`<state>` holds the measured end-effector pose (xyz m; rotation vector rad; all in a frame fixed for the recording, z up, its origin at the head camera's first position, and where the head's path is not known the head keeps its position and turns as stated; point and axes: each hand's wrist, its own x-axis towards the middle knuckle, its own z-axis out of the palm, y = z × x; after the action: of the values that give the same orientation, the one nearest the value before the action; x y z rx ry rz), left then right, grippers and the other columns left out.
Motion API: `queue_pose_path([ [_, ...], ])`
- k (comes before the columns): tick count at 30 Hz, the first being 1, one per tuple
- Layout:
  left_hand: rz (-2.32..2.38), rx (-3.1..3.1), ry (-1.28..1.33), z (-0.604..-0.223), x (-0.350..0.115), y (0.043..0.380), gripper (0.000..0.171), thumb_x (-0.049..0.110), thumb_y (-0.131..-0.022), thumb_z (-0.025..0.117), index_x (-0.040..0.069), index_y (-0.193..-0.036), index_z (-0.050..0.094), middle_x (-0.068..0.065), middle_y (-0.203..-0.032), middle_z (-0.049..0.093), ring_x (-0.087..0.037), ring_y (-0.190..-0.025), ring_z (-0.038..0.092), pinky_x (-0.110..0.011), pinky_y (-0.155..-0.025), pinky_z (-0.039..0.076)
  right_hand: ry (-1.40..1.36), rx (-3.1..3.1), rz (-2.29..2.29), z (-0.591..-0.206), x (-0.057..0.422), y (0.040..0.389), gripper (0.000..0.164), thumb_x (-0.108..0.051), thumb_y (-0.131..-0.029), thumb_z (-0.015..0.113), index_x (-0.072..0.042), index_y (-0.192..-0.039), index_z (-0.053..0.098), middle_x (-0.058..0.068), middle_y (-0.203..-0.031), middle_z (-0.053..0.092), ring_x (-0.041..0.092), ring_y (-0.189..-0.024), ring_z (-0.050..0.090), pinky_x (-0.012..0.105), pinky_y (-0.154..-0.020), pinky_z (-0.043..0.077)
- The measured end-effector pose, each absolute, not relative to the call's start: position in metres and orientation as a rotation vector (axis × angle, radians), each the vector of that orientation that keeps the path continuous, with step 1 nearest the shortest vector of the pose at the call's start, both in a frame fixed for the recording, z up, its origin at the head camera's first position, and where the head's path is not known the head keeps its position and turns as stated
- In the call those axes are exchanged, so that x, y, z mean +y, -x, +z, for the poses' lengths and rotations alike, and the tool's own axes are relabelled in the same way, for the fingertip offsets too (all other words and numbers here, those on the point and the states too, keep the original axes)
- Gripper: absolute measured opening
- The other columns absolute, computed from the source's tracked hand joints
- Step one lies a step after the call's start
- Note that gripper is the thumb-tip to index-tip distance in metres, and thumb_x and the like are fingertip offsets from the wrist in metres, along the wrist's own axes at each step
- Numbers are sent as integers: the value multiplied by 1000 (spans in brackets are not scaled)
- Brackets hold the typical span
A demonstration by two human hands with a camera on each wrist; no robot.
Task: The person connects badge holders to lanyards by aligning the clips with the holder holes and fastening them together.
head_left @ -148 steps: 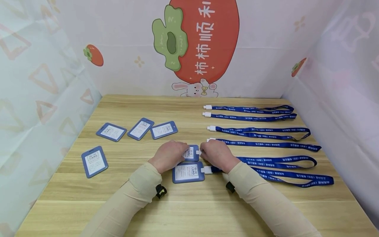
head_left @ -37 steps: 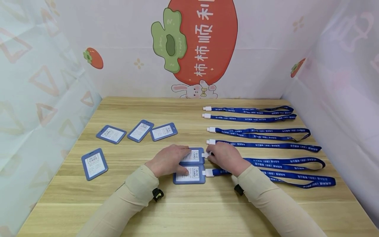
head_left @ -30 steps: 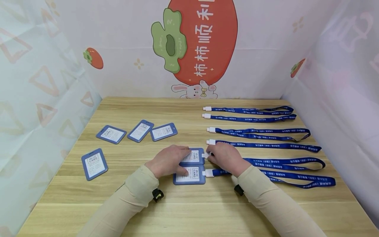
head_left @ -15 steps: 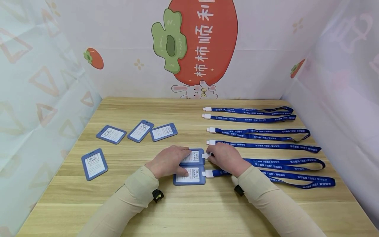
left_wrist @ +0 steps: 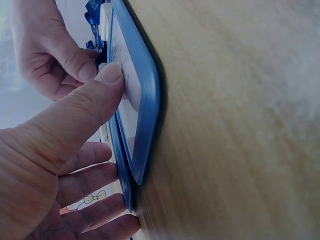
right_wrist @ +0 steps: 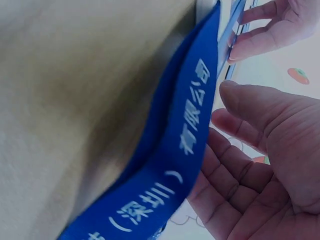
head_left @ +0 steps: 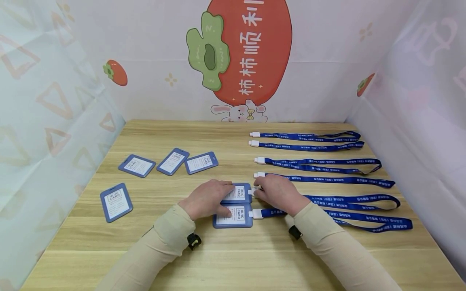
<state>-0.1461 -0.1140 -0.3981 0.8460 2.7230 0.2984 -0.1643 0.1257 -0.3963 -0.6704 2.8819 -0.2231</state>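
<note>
Two blue badge holders lie side by side, touching, in the middle of the table. My left hand (head_left: 207, 198) rests over them, thumb on the near badge holder (head_left: 244, 221) and straight fingers reaching the far badge holder (head_left: 245, 186). From each holder a white clip joins a blue lanyard on the right; the near white clip (head_left: 257, 214) shows fully. My right hand (head_left: 278, 192) is at the far white clip (head_left: 252, 191), partly covering it. In the right wrist view its thumb (right_wrist: 245, 100) and forefinger stand apart, the gap showing nothing held. The near lanyard (right_wrist: 185, 145) passes beside that hand.
Several loose badge holders, one of them a tilted badge holder (head_left: 116, 202), lie on the left of the wooden table (head_left: 233, 258). Several lanyards, such as the top lanyard (head_left: 309, 136), lie in rows at right. A printed backdrop (head_left: 320, 81) encloses the table's back and sides.
Since the earliest frame, the far badge holder and its lanyard have shifted right, beside the near one. My left thumb has come onto the near holder. My right hand's fingers have loosened slightly.
</note>
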Motion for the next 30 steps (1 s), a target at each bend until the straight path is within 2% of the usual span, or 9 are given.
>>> queue_pose_path([
  [3, 296, 2721, -842, -398, -114, 146, 79, 43, -85, 87, 7, -149, 57, -11, -154, 56, -29, -140, 55, -44, -120, 43, 681, 2907, -220, -393, 128, 167, 32, -35, -101, 69, -15, -125, 75, 3, -108, 78, 13, -83, 67, 37, -85, 63],
  [6, 290, 2722, -840, -398, -114, 146, 79, 44, -85, 87, 7, -149, 57, -11, -154, 56, -30, -139, 55, -44, -120, 43, 684, 2951, -223, -390, 130, 171, 33, -36, -102, 68, -14, -127, 74, 5, -114, 78, 17, -92, 72, 38, -86, 64],
  [11, 288, 2725, -843, -399, -114, 146, 78, 43, -85, 87, 7, -148, 58, -11, -154, 56, -30, -139, 55, -44, -119, 43, 631, 3025, -233, -384, 136, 179, 37, -35, -101, 70, -13, -131, 71, 9, -119, 75, 25, -102, 72, 44, -90, 63],
  [20, 290, 2731, -845, -402, -115, 146, 79, 44, -85, 87, 8, -149, 58, -10, -154, 56, -30, -139, 56, -44, -119, 44, 568, 3031, -153, -384, 146, 192, 43, -30, -99, 74, -11, -138, 67, 13, -121, 75, 30, -107, 72, 48, -93, 62],
  [26, 287, 2738, -858, -402, -114, 147, 79, 43, -84, 87, 7, -148, 58, -10, -153, 57, -30, -138, 56, -44, -119, 44, 555, 2962, -109, -388, 147, 199, 46, -32, -100, 72, -10, -141, 65, 14, -127, 73, 33, -117, 70, 50, -100, 58],
  [30, 284, 2739, -863, -402, -113, 148, 79, 43, -84, 88, 7, -147, 58, -10, -153, 58, -29, -138, 57, -44, -118, 45, 555, 2932, -89, -391, 146, 202, 46, -32, -100, 71, -10, -140, 66, 13, -126, 74, 32, -114, 71, 50, -100, 58],
])
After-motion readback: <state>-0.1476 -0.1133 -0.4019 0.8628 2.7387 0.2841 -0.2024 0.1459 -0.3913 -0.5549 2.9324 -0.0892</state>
